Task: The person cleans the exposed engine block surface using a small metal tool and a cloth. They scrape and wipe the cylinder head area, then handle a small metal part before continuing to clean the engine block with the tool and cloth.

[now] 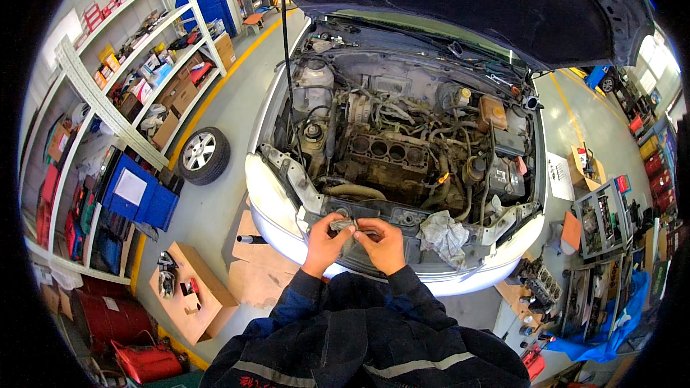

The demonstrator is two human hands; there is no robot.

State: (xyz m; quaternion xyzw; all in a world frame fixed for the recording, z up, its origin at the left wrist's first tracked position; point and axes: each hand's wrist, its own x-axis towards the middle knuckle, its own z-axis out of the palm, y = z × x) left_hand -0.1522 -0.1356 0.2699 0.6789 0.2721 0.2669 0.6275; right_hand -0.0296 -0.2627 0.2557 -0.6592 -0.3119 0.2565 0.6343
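Workshop floor [241,118] and loaded shelves [136,72] surrounded a car [460,285] with its hood [474,7] raised. Within the bay, the engine block [384,166] stood uncovered, its round bores [397,151] bare; stripping therefore appeared well advanced, with the top not yet back on. Left hand [323,246] and right hand [386,248] met above the car's front edge, fingertips pinching a small grey piece [343,225], its kind unclear. A crumpled cloth [443,236] lay to the right.

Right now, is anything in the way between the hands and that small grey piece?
Nothing visible is. The left hand has the small grey piece in its fingers, and the right hand is right beside it. The crumpled grey-white cloth lies off to the right, not between them.
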